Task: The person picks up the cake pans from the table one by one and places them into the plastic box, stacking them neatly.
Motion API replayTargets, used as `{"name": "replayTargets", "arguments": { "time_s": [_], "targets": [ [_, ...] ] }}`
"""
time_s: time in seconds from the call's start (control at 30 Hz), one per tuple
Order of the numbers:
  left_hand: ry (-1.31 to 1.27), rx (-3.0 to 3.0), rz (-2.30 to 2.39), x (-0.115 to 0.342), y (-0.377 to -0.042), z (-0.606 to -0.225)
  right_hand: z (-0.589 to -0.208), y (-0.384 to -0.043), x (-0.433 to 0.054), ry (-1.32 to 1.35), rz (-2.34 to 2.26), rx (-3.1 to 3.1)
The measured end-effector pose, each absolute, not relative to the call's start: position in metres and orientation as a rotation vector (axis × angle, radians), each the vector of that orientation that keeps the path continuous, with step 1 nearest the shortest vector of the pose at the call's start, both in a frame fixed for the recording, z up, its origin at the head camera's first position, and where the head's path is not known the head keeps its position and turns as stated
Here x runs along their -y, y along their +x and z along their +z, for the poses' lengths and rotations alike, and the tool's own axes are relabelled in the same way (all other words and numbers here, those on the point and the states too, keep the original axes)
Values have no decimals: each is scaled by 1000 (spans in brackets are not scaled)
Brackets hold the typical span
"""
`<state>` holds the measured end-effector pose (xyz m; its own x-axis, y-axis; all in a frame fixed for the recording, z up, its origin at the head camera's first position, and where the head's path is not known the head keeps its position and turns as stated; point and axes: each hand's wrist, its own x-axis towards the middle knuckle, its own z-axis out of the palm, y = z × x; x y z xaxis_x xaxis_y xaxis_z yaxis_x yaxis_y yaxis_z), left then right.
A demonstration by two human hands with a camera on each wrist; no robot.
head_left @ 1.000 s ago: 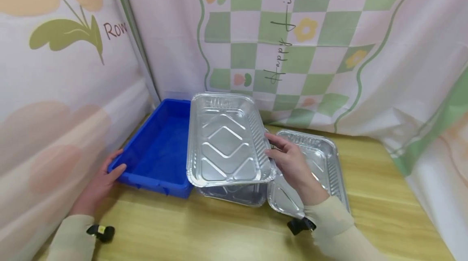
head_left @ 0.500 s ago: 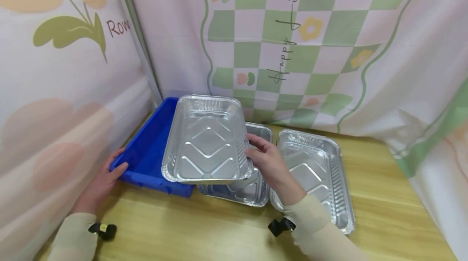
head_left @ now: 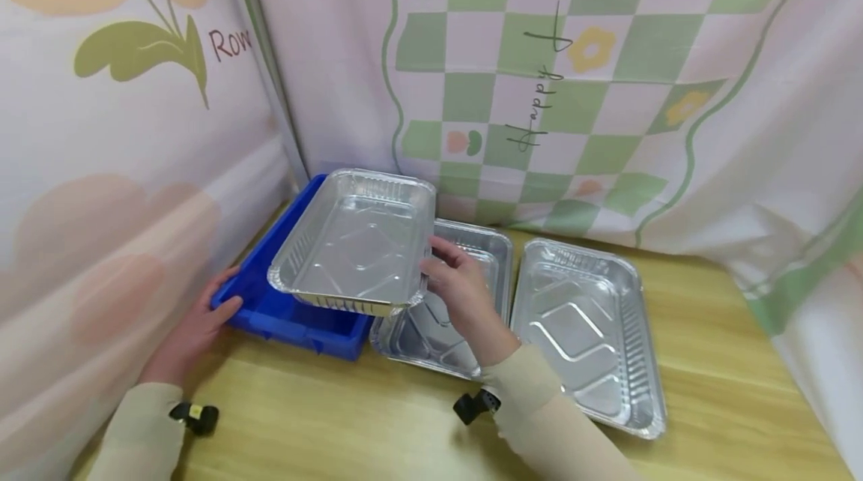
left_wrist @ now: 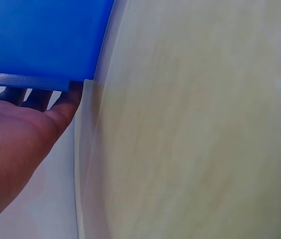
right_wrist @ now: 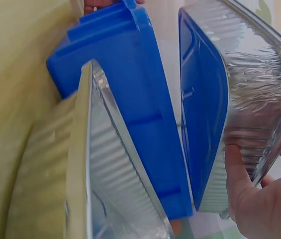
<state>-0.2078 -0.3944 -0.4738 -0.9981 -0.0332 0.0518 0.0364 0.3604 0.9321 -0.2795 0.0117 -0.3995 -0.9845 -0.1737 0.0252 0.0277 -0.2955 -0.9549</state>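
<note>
My right hand (head_left: 465, 301) pinches the right rim of a rectangular aluminium foil tray (head_left: 360, 241), thumb on one side and fingers on the other. Tilted, this tray hangs above the blue plastic bin (head_left: 297, 327) and covers much of it. In the right wrist view the foil tray (right_wrist: 259, 79) is apart from the bin's rim. My left hand (head_left: 195, 331) grips the bin's near left edge; the left wrist view shows bent fingers (left_wrist: 68, 102) hooked at that edge. A second foil tray (head_left: 431, 350) lies right of the bin, partly hidden by my right hand and the held tray.
A third foil tray (head_left: 573, 331) lies farther right on the wooden table (head_left: 323, 421). Patterned cloth (head_left: 506, 106) hangs behind the table, and another cloth (head_left: 121, 181) closes off the left side, near my left hand.
My right hand has carried the foil tray leftward, from over the second tray to over the blue bin, uncovering more of the second and third trays. The left hand stays on the bin.
</note>
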Motion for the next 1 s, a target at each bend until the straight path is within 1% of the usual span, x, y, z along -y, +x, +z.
{"name": "replayTargets", "arguments": {
  "time_s": [0.33, 0.57, 0.77, 1.0],
  "targets": [
    [2, 2567, -1753, 393, -210, -470, -401, -278, 14, -222, -2439, -1790],
    [32, 2598, -1739, 395, -204, -471, -406, -279, 38, -224, -2383, -1880],
    [22, 2649, -1606, 395, -204, -472, -404, -278, 53, -183, -2332, -2020],
    [-45, 2449, -1844, 392, -205, -475, -405, -277, 61, -143, -2327, -2080]
  ]
}}
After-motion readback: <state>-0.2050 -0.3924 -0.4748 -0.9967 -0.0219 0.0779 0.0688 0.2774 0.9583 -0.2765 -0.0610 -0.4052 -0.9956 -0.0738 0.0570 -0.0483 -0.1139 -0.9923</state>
